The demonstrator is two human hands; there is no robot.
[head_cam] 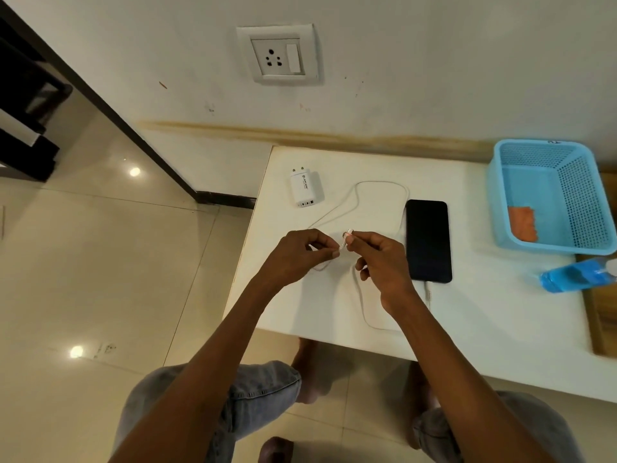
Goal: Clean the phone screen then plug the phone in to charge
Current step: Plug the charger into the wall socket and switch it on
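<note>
I am on charging: left hand [300, 252] and right hand [377, 259] fingers are pinching the cable [359, 289] plug; next, seating it in the adapter [306, 189].

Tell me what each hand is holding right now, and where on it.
Both hold the white cable: the right hand pinches its free connector end, and the left hand pinches the cord just beside it.

Both arms are bare to the frame's edge, no sleeves, rings or watch visible on the left hand [293, 253] or right hand [380, 262]. Faded grey-blue jeans [253, 396] cover the knees. The feet [309, 372] are bare.
</note>
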